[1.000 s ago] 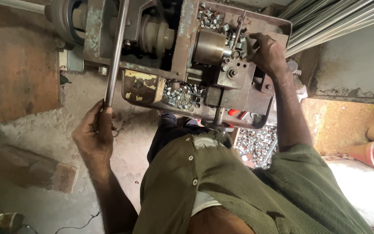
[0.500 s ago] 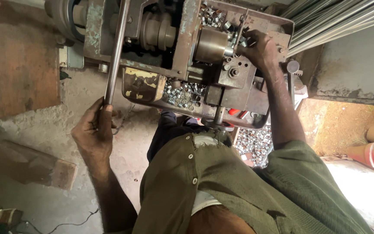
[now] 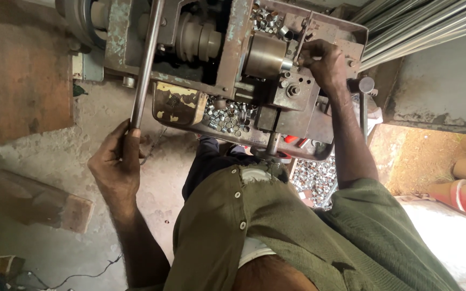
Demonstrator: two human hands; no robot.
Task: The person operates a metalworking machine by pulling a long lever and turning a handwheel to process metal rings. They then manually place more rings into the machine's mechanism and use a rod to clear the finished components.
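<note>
Fingers [image 3: 121, 144] of the left hand [image 3: 115, 168] are curled tight around the lower end of a long steel lever bar [image 3: 145, 70], thumb wrapped over it; the bar runs up from the fist, tilted slightly, past the front of an old grey machine [image 3: 227, 59] with flaking paint. The right hand [image 3: 323, 63] reaches up to the machine's tool block [image 3: 293, 89], its fingers bent and pressed together against a thin upright metal piece just beside the round steel chuck [image 3: 265, 54]; what exactly they pinch cannot be told, since the knuckles hide it.

Around the chuck lie small shiny metal rings [image 3: 227, 116], heaped in the machine's tray [image 3: 182, 105] below it and in a second pile at the top edge. More rings fill a container [image 3: 311, 178] lower down, beside the person's olive-green shirt [image 3: 276, 231]. Behind the right forearm stands a short post with a round knob [image 3: 366, 85]. Steel rods [image 3: 422, 27] lie bundled at the upper right. On the concrete floor [image 3: 82, 118] to the left rests a wooden block [image 3: 39, 202], well apart from the left hand.
</note>
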